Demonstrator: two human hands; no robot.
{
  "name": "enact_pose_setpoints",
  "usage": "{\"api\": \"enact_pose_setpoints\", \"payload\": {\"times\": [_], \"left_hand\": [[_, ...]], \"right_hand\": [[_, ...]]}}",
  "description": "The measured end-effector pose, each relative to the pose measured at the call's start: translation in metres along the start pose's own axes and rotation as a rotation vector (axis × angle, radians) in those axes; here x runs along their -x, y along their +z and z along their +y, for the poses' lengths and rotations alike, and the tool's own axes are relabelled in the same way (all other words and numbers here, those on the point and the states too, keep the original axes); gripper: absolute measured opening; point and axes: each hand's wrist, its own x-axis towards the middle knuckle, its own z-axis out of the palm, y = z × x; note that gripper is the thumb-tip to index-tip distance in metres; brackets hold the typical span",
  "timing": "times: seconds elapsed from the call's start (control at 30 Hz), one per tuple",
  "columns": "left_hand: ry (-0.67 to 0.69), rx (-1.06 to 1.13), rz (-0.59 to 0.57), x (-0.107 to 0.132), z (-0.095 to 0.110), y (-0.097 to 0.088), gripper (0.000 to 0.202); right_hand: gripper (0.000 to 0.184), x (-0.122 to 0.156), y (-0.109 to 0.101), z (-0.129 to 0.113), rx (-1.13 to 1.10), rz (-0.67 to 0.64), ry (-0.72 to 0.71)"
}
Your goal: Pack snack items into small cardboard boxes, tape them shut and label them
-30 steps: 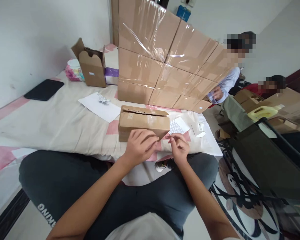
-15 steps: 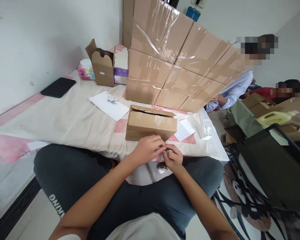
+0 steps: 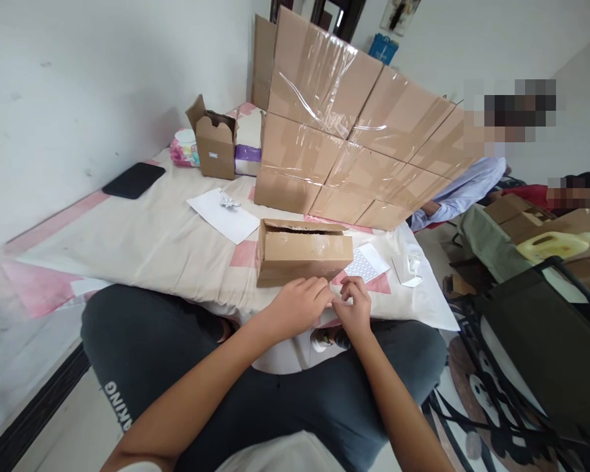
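My left hand [image 3: 301, 305] is closed, its fingertips meeting those of my right hand [image 3: 354, 305] just in front of a cardboard box [image 3: 305, 252]. The right hand's thumb and index finger come together while its other fingers curl. Whatever lies between the fingertips is too small or hidden to make out. The box lies lengthwise at the table's near edge, with a ragged slit along its top. Right behind my right hand lies a sheet of printed labels [image 3: 366, 263]. A white sheet of paper [image 3: 221, 213] with small silvery pieces [image 3: 229, 202] on it lies left of the box.
Stacked cartons wrapped in clear film [image 3: 344, 144] rise behind the box. At the back left are an open carton [image 3: 216, 151], a tissue pack [image 3: 248, 157] and a black tablet-like slab [image 3: 134, 180]. A crumpled white paper piece [image 3: 408, 270] lies right. Two people are beyond.
The view has shifted, so the scene sits slightly lower and further right. My hands stay together at the fingertips, and the fingers of my right hand have lifted somewhat.
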Motion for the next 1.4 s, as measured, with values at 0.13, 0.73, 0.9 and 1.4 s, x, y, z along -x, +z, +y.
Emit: {"api": "enact_pose_setpoints", "payload": {"times": [0.13,0.73,0.9,1.4], "left_hand": [[-0.096,0.004,0.103,0.004,-0.007,-0.04,0.024],[-0.446,0.322,-0.355,-0.052,-0.112,-0.113,0.006],[-0.475,0.348,-0.361,-0.052,-0.128,-0.1,0.01],[-0.403,0.682,-0.022,-0.047,-0.16,-0.085,0.032]], "right_hand": [[0.029,-0.004,-0.018,0.017,0.154,0.129,-0.005],[0.053,-0.133,-0.001,-0.027,0.256,-0.657,-0.439],[0.059,-0.121,-0.002,-0.026,0.3,-0.647,-0.39],[0.06,-0.121,-0.005,-0.027,0.225,-0.617,-0.369]]}}
